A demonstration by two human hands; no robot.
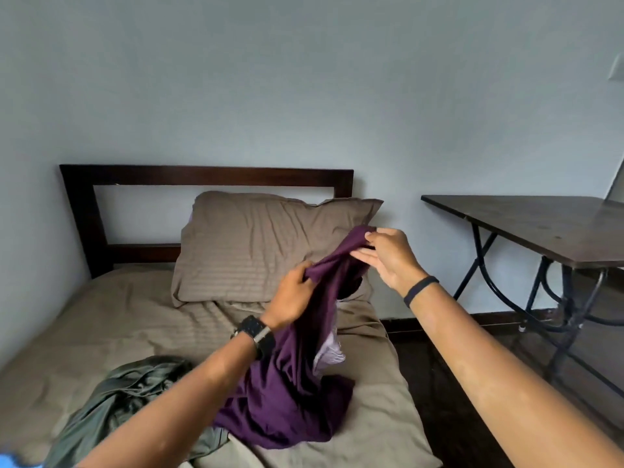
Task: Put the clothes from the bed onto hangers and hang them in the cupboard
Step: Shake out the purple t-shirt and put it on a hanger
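Note:
A dark purple garment [297, 383] is lifted above the bed [111, 319], its lower part still piled on the sheet. My left hand [292, 295] grips a bunch of its upper edge. My right hand [388, 255] pinches another part of that edge between thumb and fingers, up near the pillow. A pale lilac piece of cloth [329, 352] shows behind the purple fabric. An olive-green garment [128, 400] lies crumpled on the bed's near left part. No hanger or cupboard is in view.
A taupe pillow [250, 244] leans on the dark wooden headboard [202, 175]. A dark folding table [547, 228] with black metal legs stands to the right of the bed, with dark floor [439, 383] between them. A pale wall is behind.

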